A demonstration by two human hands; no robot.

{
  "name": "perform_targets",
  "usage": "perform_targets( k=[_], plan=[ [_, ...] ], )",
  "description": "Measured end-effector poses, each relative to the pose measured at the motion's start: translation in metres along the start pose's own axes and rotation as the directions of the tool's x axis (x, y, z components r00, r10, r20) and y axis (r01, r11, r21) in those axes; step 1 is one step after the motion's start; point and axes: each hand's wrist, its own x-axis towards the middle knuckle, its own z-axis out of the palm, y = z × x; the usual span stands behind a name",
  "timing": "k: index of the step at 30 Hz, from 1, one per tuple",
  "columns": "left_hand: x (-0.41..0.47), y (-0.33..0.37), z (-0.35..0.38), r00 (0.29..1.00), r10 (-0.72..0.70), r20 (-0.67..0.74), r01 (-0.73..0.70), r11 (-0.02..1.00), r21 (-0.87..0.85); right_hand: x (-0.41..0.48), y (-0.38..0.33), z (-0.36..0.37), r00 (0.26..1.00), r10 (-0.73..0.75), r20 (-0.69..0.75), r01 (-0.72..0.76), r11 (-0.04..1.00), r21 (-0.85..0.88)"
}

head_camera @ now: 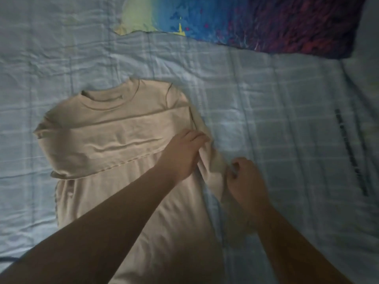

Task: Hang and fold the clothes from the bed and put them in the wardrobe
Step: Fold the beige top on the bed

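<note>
A beige long-sleeved top point(106, 136) lies flat on the pale blue checked bedspread point(266, 111), collar toward the far side, one sleeve folded across its chest. My left hand point(182, 152) rests on the top's right edge with its fingers laid over the fabric by the other sleeve. My right hand point(244, 179) sits just to the right of it and pinches that sleeve's lower end between thumb and curled fingers. The sleeve runs from the shoulder down to my right hand.
A colourful cloth point(256, 19), yellow-green through blue to dark purple and red, lies at the far side of the bed. A dark strip point(350, 152) runs along the bedspread at the right. Bare bedspread surrounds the top on the left and right.
</note>
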Motion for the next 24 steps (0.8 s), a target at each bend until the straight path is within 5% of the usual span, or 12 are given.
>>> perform_targets(
  k=[3, 8, 13, 17, 24],
  plan=[
    [0.03, 0.018, 0.008, 0.975, 0.034, 0.218, -0.044, 0.998, 0.039, -0.013, 0.018, -0.005, 0.994, 0.076, 0.082, -0.074, 0.997, -0.018],
    [0.062, 0.026, 0.029, 0.836, -0.133, 0.532, -0.009, 0.967, 0.256, -0.022, 0.042, -0.012, 0.973, 0.118, 0.2, -0.09, 0.986, -0.144],
    [0.066, 0.032, 0.03, 0.844, -0.157, 0.513, -0.022, 0.945, 0.326, -0.028, 0.06, -0.028, 0.981, 0.172, 0.087, -0.185, 0.966, 0.179],
    [0.09, 0.047, 0.027, 0.942, -0.177, 0.286, 0.147, 0.981, 0.125, -0.018, 0.083, -0.064, 0.983, 0.174, -0.066, -0.145, 0.939, 0.312],
    [0.154, 0.066, 0.053, 0.909, -0.367, 0.195, 0.396, 0.909, -0.133, 0.039, 0.124, -0.131, 0.976, 0.153, -0.156, -0.15, 0.988, 0.03]
  ],
)
